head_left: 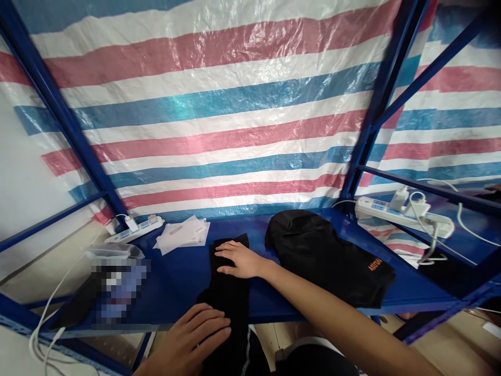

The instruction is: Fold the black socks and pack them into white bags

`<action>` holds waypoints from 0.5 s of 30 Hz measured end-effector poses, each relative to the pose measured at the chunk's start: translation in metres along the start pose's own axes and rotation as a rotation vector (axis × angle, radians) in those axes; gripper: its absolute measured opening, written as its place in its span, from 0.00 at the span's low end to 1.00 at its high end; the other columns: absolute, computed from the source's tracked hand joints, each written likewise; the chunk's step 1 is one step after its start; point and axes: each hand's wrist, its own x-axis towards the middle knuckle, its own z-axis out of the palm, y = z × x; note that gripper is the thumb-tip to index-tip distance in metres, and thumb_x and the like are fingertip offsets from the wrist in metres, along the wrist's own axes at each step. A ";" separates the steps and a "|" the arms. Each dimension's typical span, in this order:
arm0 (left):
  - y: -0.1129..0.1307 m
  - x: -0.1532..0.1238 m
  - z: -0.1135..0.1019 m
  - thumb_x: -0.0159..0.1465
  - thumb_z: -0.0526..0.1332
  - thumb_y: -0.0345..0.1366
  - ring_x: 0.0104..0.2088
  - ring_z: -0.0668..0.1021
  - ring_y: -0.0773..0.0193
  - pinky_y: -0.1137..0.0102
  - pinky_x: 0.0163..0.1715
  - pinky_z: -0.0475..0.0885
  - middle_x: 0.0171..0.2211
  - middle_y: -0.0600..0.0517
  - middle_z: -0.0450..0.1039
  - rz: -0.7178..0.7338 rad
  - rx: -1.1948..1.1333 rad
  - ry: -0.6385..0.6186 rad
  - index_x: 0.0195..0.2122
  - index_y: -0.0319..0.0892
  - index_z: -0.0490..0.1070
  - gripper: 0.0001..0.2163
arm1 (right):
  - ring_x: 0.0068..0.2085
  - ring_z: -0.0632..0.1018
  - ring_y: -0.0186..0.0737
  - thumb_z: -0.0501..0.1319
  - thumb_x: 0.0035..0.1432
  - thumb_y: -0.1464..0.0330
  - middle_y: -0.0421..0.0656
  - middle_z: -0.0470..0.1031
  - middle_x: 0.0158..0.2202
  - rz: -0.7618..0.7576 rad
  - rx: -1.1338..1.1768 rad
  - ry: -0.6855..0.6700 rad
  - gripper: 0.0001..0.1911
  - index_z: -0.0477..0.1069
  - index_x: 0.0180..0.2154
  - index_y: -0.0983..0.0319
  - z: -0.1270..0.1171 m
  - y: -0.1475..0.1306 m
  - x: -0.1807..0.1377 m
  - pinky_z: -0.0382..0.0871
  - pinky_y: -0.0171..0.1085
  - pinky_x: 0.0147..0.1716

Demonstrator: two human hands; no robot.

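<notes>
A narrow length of black cloth lies on the blue shelf top and hangs over its front edge towards me. Its exact kind of garment cannot be made out. My right hand rests flat on its far end, palm down, fingers stretched to the left. Nearer to me, my left hand lies along the cloth's left side at the shelf edge, fingers extended and slightly bent. To the right, another black garment, bunched at the back and bearing small orange lettering, lies apart from both hands.
White papers or flat packets lie at the back left beside a power strip. A pixelated item sits at the left edge. Another power strip with cables is at right. Blue metal posts frame a striped tarp.
</notes>
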 end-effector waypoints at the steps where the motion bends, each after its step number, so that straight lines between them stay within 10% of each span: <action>1: -0.004 0.011 -0.005 0.72 0.58 0.29 0.60 0.81 0.53 0.54 0.65 0.75 0.61 0.49 0.79 -0.057 -0.082 0.018 0.72 0.59 0.65 0.28 | 0.71 0.68 0.56 0.63 0.71 0.49 0.53 0.72 0.69 -0.001 0.076 0.004 0.31 0.73 0.66 0.59 -0.001 0.001 0.001 0.55 0.53 0.72; 8: -0.075 0.127 -0.049 0.72 0.59 0.55 0.52 0.83 0.48 0.61 0.51 0.79 0.50 0.47 0.83 -0.666 -0.646 0.193 0.57 0.45 0.78 0.22 | 0.54 0.83 0.54 0.49 0.69 0.35 0.52 0.84 0.50 0.332 0.860 0.347 0.42 0.80 0.51 0.64 -0.013 0.029 0.010 0.74 0.50 0.58; 15: -0.156 0.162 -0.008 0.65 0.62 0.61 0.50 0.80 0.45 0.58 0.52 0.73 0.47 0.43 0.80 -0.682 -0.283 -0.006 0.41 0.43 0.81 0.24 | 0.55 0.81 0.56 0.64 0.64 0.41 0.49 0.85 0.50 0.533 0.377 0.414 0.30 0.83 0.48 0.60 -0.025 0.051 -0.001 0.72 0.50 0.59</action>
